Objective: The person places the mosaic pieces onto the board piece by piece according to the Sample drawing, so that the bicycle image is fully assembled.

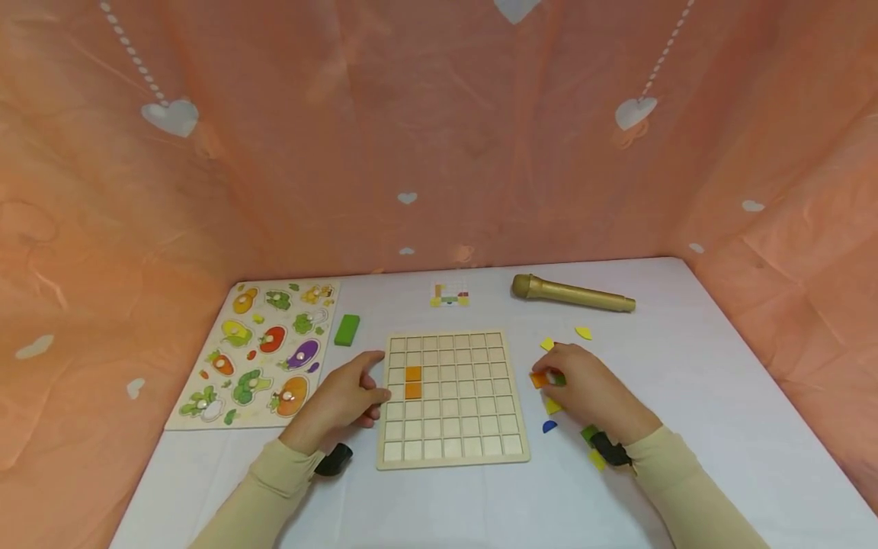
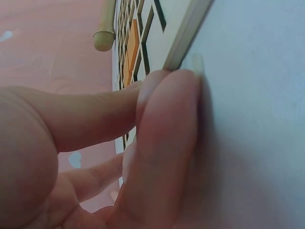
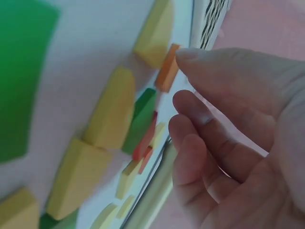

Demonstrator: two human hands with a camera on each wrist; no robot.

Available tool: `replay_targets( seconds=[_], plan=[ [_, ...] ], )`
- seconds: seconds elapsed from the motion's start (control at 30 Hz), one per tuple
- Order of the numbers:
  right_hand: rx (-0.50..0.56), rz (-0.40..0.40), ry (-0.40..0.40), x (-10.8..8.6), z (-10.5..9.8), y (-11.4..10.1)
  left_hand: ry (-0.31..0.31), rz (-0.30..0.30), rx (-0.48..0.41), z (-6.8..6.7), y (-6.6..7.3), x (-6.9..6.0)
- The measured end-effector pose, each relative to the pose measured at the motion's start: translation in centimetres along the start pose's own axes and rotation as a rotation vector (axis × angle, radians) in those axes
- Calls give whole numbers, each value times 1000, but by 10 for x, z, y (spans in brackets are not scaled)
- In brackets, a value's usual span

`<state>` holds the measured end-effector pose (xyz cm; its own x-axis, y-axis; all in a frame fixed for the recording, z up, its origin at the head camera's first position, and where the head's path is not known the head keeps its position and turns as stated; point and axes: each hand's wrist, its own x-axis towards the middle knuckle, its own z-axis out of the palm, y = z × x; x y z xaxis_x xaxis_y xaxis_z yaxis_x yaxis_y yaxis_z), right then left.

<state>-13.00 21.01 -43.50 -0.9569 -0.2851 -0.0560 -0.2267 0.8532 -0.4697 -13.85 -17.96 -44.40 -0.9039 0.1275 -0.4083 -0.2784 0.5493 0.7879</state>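
A wooden grid board (image 1: 453, 463) lies flat, with two orange square tiles (image 1: 413, 374) in neighbouring cells of one column. At the board's left edge rests my left hand (image 1: 346, 393), index finger and thumb touching the rim. The left wrist view shows fingertips (image 2: 171, 90) against the board's side. My right hand (image 1: 583, 385) is over loose coloured pieces right of the board. Its thumb (image 3: 209, 59) touches or nearly touches an orange piece (image 3: 168, 69), while the other fingers stay apart from it. Around it lie yellow pieces (image 3: 112, 109), a green piece (image 3: 140, 117) and red pieces (image 3: 145, 136).
A vegetable puzzle board (image 1: 264, 354) lies at the left, beside a green block (image 1: 347, 330). Behind the grid board are a small pattern card (image 1: 449, 293) and a gold microphone (image 1: 576, 294). A blue half-round piece (image 1: 549, 426) lies near my right hand.
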Motion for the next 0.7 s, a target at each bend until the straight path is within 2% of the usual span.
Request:
replay_targets(
  seconds=[0.23, 0.7],
  plan=[
    [-18, -27, 31, 1, 2, 5, 0, -8, -19, 0, 0, 0],
    [-27, -51, 17, 3, 2, 7, -6, 0, -27, 0, -2, 1]
  ],
)
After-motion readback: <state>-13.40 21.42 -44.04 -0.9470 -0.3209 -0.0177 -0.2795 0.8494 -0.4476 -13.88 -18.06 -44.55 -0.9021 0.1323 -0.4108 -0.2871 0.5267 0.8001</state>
